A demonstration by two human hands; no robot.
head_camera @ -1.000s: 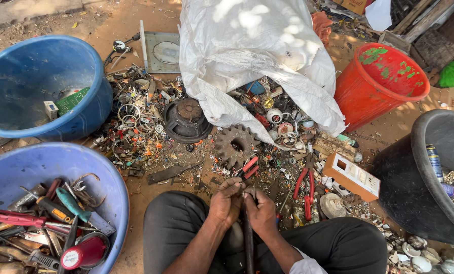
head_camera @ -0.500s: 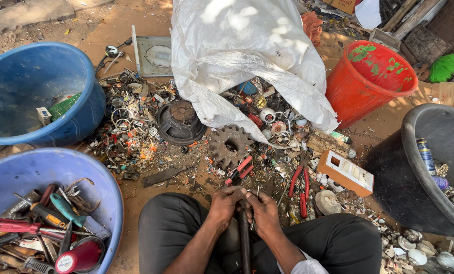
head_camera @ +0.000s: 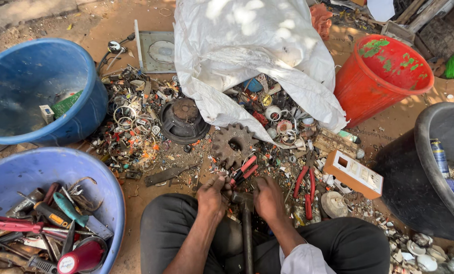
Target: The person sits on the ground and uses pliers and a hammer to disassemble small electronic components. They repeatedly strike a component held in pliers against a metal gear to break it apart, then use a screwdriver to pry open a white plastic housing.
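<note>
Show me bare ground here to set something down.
Bare dirt lies between the lower blue tub and the person's knee. More lies between the red bucket and black tub. Around both hands, scrap crowds everything.

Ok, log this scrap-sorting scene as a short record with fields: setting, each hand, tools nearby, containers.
Setting: person seated on dirt ground among scattered metal scrap
Left hand: over small scrap in front of the knees; what it holds is too small to tell
Right hand: beside the left, at the hammer head
Nearby tools: red-handled pliers; rusty gear
Containers: blue tub of hand tools; blue tub; red bucket; black tub
Other: white sack spilling parts
</note>
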